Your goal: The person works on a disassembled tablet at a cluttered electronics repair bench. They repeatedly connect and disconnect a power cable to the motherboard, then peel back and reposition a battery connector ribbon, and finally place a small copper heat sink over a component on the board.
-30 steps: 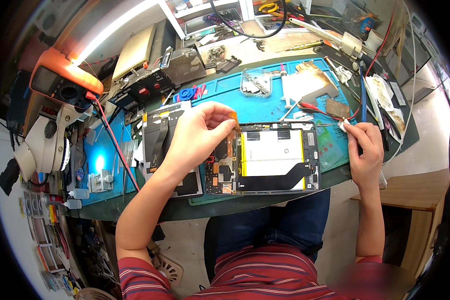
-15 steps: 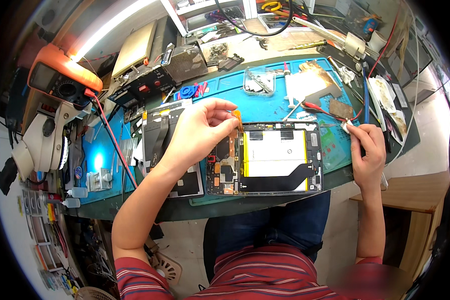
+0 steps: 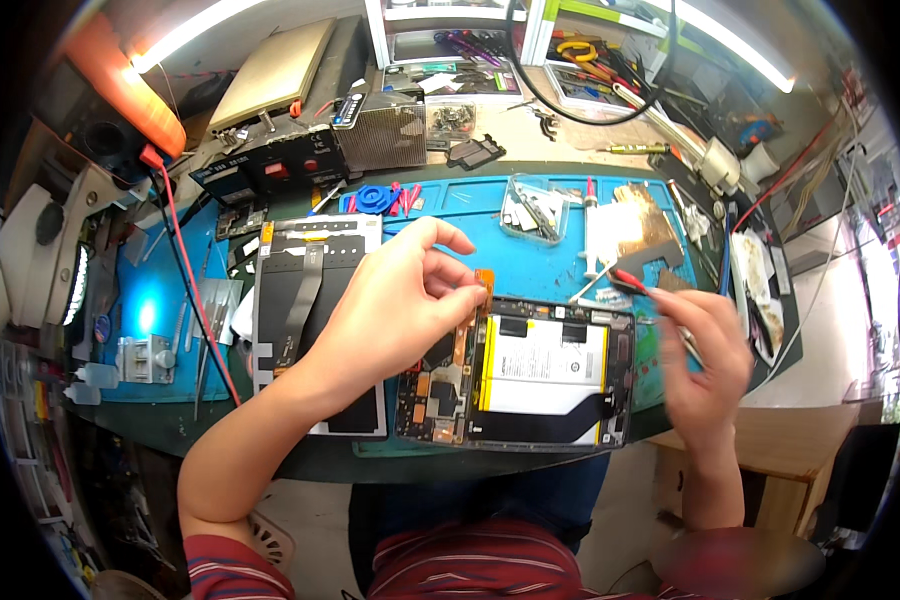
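An opened tablet [image 3: 620,380], with a white battery [image 3: 545,370] and black ribbon along its lower side, lies before me. At its upper left, my left hand [image 3: 400,295] pinches an orange flex cable [image 3: 484,285] that stands up from the frame. My right hand [image 3: 705,350] is raised over the tablet's right side, motion-blurred, with curled fingers. A thin pale piece shows among those fingers, too smeared to name. Just beyond them is a red clip [image 3: 627,280]. Partly behind my left forearm lies a dark panel [image 3: 355,400] with a grey ribbon cable.
On the blue mat [image 3: 470,190] are a clear box of small parts [image 3: 535,210], a syringe [image 3: 590,235] and a scorched metal plate [image 3: 630,225]. An orange multimeter [image 3: 130,95] with red and black leads stands left. A metal-finned device [image 3: 385,135] stands at the back.
My right hand has moved left toward the tablet and the red clip. The left hand keeps its pinch on the flex cable. The whole view has shifted, with the bench lower in the picture.
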Demonstrator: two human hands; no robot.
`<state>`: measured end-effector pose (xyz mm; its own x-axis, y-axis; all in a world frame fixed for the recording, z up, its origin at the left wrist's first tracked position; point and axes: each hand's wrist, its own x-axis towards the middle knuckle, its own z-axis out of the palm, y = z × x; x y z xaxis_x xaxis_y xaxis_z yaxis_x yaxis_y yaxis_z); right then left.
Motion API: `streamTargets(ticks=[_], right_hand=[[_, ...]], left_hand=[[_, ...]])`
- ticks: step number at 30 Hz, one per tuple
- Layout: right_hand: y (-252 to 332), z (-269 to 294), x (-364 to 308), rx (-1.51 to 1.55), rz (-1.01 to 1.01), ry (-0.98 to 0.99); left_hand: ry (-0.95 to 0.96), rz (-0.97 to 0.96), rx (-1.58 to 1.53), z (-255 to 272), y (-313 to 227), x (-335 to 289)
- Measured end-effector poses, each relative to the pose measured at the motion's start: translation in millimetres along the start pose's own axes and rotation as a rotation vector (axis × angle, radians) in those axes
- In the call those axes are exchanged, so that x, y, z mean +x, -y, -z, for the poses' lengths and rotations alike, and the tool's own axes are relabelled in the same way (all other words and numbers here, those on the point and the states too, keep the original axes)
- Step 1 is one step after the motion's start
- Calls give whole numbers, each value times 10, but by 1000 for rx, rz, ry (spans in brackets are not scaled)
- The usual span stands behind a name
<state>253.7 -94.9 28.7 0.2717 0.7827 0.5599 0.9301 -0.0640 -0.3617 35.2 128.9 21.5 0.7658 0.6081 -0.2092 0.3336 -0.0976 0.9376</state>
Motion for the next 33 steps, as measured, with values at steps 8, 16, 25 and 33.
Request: streamTargets(ticks=[8,16,25,33], right_hand=[[285,-789,796,464,-57,466],[237,-870,807,566,-209,575],[180,-850,786,747,-382,678],[123,-858,755,851,-386,689]], left_hand=[[-73,-81,76,-73,98,-7],[-113,-100,76,-79,105,-28],[-129,-126,79,-100,132,-43],[-123,-136,83,-105,136,-44]])
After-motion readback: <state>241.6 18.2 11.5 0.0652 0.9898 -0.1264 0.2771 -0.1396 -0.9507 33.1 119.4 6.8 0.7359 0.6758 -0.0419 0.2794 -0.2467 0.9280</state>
